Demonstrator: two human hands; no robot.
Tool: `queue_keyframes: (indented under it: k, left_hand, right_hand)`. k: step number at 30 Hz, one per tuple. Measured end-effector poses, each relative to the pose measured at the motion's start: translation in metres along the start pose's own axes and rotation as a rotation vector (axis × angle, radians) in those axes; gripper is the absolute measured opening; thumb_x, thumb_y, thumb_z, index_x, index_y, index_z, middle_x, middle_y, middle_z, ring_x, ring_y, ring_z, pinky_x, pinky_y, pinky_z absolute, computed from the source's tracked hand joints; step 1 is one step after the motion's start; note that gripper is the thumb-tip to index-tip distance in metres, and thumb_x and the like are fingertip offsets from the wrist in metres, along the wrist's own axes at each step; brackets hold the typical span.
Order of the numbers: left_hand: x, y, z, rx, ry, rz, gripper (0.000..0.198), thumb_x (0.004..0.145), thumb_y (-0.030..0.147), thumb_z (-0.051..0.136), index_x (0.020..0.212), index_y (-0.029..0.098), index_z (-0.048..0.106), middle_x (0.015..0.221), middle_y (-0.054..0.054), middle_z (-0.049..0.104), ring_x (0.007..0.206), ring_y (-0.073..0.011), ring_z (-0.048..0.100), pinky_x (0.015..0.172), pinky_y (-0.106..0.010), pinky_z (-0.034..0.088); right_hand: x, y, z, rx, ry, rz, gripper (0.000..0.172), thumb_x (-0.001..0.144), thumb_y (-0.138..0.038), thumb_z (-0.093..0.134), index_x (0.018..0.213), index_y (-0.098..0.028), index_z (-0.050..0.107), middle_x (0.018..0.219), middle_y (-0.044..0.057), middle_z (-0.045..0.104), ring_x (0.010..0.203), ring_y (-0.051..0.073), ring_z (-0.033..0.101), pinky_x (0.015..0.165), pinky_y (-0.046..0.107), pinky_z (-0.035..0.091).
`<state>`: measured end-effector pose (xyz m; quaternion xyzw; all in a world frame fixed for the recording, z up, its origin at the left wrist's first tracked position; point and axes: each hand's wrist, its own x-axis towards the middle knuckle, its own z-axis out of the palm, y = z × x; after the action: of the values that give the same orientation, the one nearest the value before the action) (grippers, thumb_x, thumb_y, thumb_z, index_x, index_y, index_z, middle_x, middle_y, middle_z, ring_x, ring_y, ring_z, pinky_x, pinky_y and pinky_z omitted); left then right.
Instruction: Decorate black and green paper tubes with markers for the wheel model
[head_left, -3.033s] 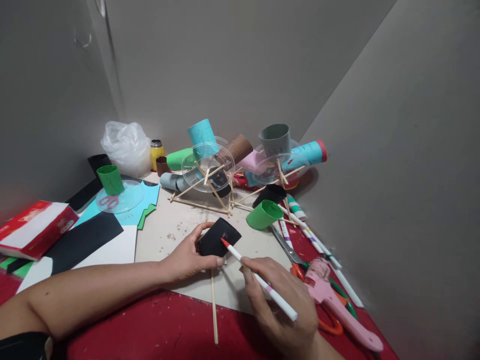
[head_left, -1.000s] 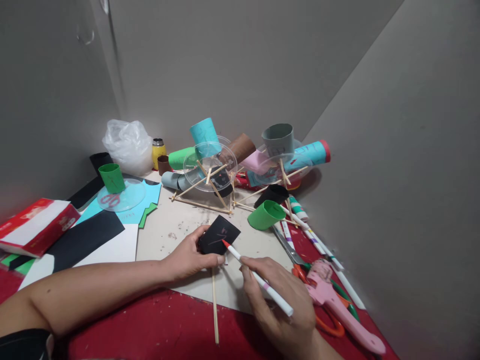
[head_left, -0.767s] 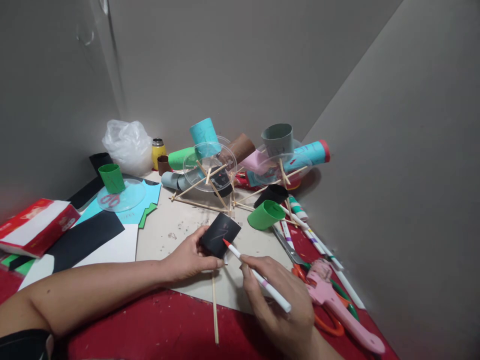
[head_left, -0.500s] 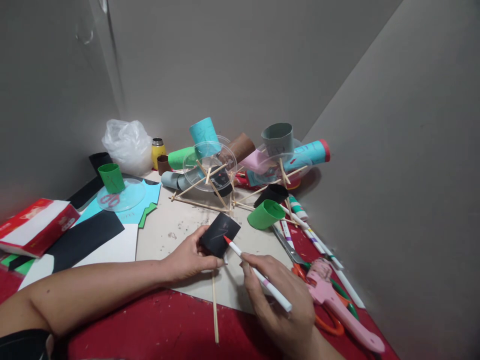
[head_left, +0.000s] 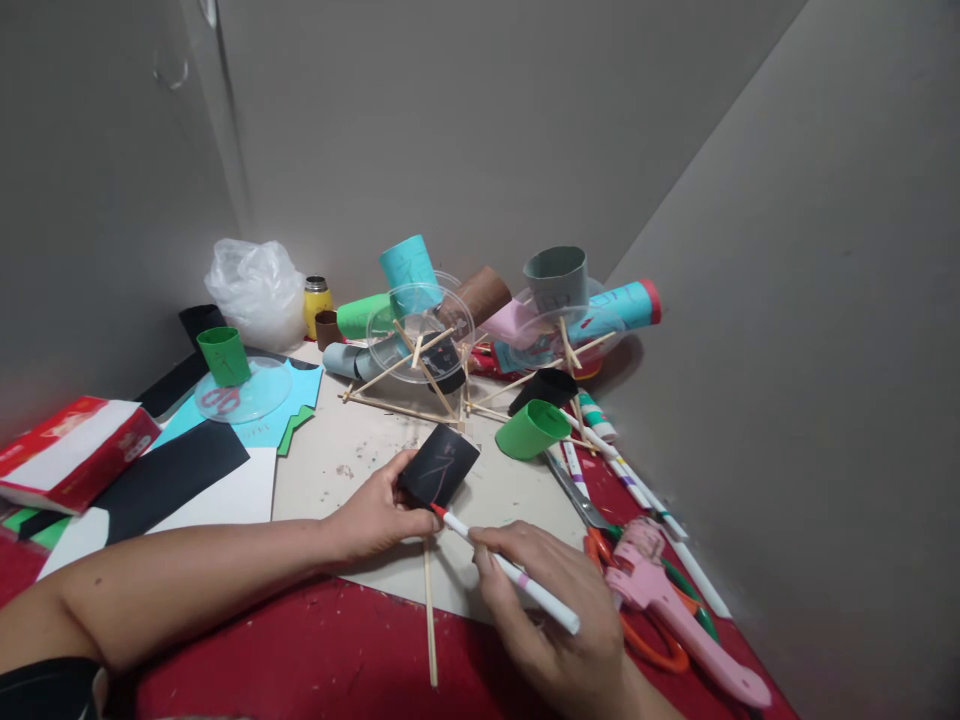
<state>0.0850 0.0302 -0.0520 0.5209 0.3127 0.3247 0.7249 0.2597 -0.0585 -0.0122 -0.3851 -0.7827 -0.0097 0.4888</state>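
My left hand [head_left: 381,515] grips a black paper tube [head_left: 441,466] by its near left side, tilted above the pale board. Faint reddish strokes show on the tube's face. Between the fingers of my right hand [head_left: 551,600] is a white marker [head_left: 517,575] with a red tip, which meets the tube's lower edge beside my left thumb. A pair of thin wooden sticks [head_left: 430,620] lies below my left hand. Just past the tube, a green paper tube [head_left: 533,430] rests on its side against a darker black one [head_left: 543,389].
Stick frames with clear plastic discs [head_left: 421,333] and coloured paper tubes stand at the back. Orange-handled scissors [head_left: 660,650], a pink glue gun [head_left: 694,625] and several markers lie on the right. Leftward are a red-and-white packet [head_left: 79,455], black paper strips and a plastic bag [head_left: 255,292].
The marker tip has moved down and left across the black tube, and a longer reddish line shows there. My right hand shifted slightly left; my left hand stays in place.
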Motion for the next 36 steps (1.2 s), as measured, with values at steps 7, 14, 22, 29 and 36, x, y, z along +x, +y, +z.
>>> queue_keyframes:
  k: [7,14,22,29,36]
  left_hand:
    - [0.0,0.0,-0.001,-0.003,-0.014,0.003,0.061,0.066,0.017,0.079,0.121,0.017,0.052,0.092,0.001,0.06,0.082,-0.0143,0.055,0.076,-0.028,0.042]
    - [-0.001,0.001,0.0,-0.007,-0.017,-0.008,0.062,0.065,0.019,0.08,0.121,0.018,0.053,0.09,0.002,0.06,0.08,-0.0141,0.055,0.074,-0.028,0.04]
    - [0.001,-0.002,-0.001,-0.019,-0.002,0.018,0.061,0.064,0.012,0.075,0.121,0.018,0.054,0.089,0.004,0.059,0.08,-0.0129,0.052,0.075,-0.026,0.04]
    - [0.0,-0.001,-0.001,-0.044,-0.008,0.008,0.063,0.065,0.015,0.08,0.123,0.018,0.055,0.096,0.0,0.063,0.082,-0.0138,0.055,0.076,-0.027,0.043]
    - [-0.001,0.006,0.002,-0.139,0.019,-0.098,0.065,0.062,0.025,0.084,0.12,0.017,0.056,0.088,-0.003,0.066,0.075,-0.0154,0.061,0.068,-0.027,0.044]
  right_hand:
    - [-0.003,0.003,-0.002,-0.038,0.08,0.04,0.027,0.09,-0.003,0.058,0.111,-0.018,0.063,0.083,0.004,0.073,0.071,0.015,0.071,0.064,0.026,0.056]
    - [-0.003,0.008,-0.001,-0.053,0.065,0.035,0.025,0.091,-0.002,0.058,0.111,-0.016,0.063,0.087,0.007,0.074,0.076,0.014,0.071,0.069,0.024,0.055]
    - [0.0,0.002,-0.001,0.02,-0.022,-0.018,0.023,0.09,-0.002,0.057,0.107,-0.016,0.061,0.077,0.004,0.072,0.064,0.014,0.067,0.059,0.026,0.052]
    - [0.0,0.001,-0.002,0.028,-0.001,-0.003,0.024,0.09,-0.002,0.057,0.107,-0.018,0.062,0.078,0.004,0.073,0.064,0.014,0.068,0.059,0.026,0.054]
    - [-0.009,0.009,-0.008,-0.073,0.189,0.105,0.028,0.089,-0.005,0.063,0.112,-0.019,0.065,0.09,0.004,0.074,0.074,0.015,0.072,0.069,0.026,0.058]
